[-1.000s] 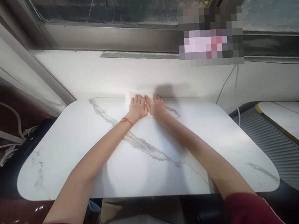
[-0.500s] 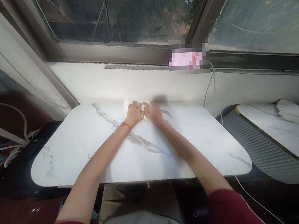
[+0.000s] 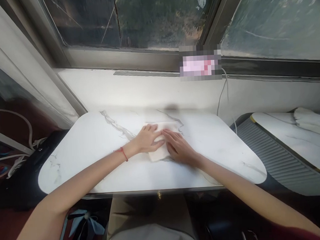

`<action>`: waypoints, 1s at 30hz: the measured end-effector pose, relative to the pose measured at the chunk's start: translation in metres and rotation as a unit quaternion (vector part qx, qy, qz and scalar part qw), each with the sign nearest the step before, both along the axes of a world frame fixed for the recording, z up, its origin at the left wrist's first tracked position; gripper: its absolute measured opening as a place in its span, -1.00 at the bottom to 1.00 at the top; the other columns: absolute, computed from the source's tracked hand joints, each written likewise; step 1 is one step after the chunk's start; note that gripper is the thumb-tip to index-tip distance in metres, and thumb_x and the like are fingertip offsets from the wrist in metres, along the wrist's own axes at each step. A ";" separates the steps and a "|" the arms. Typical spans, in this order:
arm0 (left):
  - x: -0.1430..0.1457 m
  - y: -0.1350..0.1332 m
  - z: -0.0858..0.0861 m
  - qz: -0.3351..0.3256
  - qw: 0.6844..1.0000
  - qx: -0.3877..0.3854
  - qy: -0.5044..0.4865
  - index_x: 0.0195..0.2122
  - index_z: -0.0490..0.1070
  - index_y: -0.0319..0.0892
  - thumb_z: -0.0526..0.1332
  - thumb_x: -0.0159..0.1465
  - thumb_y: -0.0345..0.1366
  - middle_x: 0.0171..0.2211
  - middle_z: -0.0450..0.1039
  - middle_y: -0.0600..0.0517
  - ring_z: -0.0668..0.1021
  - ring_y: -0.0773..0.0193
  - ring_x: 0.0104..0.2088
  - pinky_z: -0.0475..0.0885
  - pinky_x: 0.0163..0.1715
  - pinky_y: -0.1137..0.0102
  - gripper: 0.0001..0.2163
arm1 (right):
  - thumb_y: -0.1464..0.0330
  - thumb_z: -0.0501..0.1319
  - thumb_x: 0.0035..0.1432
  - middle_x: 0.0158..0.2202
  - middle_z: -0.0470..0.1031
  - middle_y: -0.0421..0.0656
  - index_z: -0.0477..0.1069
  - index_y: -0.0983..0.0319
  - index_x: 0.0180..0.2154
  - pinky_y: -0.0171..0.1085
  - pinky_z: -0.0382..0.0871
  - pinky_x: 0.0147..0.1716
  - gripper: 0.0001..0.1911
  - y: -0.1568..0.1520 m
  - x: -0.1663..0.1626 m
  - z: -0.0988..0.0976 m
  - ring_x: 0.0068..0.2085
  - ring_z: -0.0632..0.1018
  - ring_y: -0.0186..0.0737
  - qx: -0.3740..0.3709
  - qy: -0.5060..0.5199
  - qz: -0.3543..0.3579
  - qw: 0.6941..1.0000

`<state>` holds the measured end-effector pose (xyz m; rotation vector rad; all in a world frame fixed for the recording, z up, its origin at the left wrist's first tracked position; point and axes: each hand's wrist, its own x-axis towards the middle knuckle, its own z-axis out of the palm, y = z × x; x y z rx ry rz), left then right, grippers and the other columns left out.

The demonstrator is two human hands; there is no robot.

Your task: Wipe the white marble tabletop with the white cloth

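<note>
A white cloth (image 3: 158,154), perhaps a folded wipe, lies flat on the white marble-patterned tabletop (image 3: 78,149). My left hand (image 3: 149,138) presses on its left part, palm down, with the fingers stretched out and the thumb apart. On the cloth's right part rests my right hand (image 3: 177,145), its fingers extended and close together, pointing up and left. The fingertips of both hands nearly meet over the cloth. Part of the cloth is hidden under the hands.
A window frame (image 3: 119,59) and white wall stand behind the table. A white cable (image 3: 226,91) hangs down at the back right. Another marble-topped table (image 3: 283,127) with a ribbed grey side and a white bundle (image 3: 312,121) is at the right. A curtain (image 3: 17,59) hangs at left.
Both hands have come back from the table's far edge toward me, bringing the cloth with them. My elbows have spread outward, and more of the cloth shows.
</note>
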<state>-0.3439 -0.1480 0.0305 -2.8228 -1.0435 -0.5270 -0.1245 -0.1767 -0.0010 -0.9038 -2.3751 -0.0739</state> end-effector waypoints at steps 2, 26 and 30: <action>0.005 -0.019 0.006 -0.061 0.998 -0.025 -0.003 -0.04 0.47 -0.19 0.20 0.33 -0.08 -0.06 0.42 -0.17 0.40 -0.01 -0.08 0.40 -0.02 0.11 -0.68 | 0.50 -0.05 0.33 0.23 0.41 0.08 0.03 0.19 0.40 0.14 0.44 0.11 -0.37 -0.026 0.013 0.003 0.25 0.42 0.08 0.005 0.004 0.018 1.000; 0.122 -0.005 -0.038 -0.151 0.976 0.039 -0.151 0.34 0.08 -0.24 0.06 0.37 -0.14 0.45 -0.01 -0.36 0.05 -0.17 0.46 0.18 0.31 -0.14 -0.44 | 0.38 -0.04 0.37 -0.01 0.59 0.08 0.34 0.22 0.20 0.10 0.56 -0.05 -0.57 -0.029 0.088 0.004 -0.02 0.62 0.08 -0.081 0.043 -0.047 0.995; 0.132 0.017 -0.022 -0.249 0.966 -0.054 -0.053 0.38 0.14 -0.15 0.00 0.35 -0.30 0.43 0.12 -0.16 0.11 0.04 0.46 0.08 0.40 0.04 -0.46 | 0.38 -0.03 0.32 0.08 0.57 0.06 0.37 0.18 0.25 0.11 0.48 0.10 -0.48 0.002 0.099 -0.005 0.11 0.56 0.10 -0.095 -0.034 -0.038 0.994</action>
